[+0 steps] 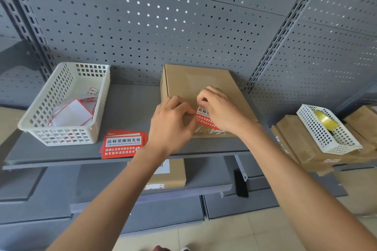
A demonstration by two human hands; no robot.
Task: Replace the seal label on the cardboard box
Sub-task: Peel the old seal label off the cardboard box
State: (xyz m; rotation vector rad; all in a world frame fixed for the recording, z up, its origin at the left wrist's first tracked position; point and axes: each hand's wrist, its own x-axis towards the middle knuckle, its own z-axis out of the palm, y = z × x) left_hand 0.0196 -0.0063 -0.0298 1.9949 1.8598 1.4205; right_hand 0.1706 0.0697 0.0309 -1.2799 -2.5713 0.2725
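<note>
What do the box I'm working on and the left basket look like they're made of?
Cardboard box: matte brown corrugated card, likely; fluting shows along its left edge. White basket: probably moulded plastic, smooth and slightly glossy, with a regular grid of holes in its walls.

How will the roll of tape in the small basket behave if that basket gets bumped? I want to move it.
The tape lies tilted against the wall of the small basket, so it would likely slide or roll but stay inside. The basket sits on uneven cardboard boxes, so it may tip.
</note>
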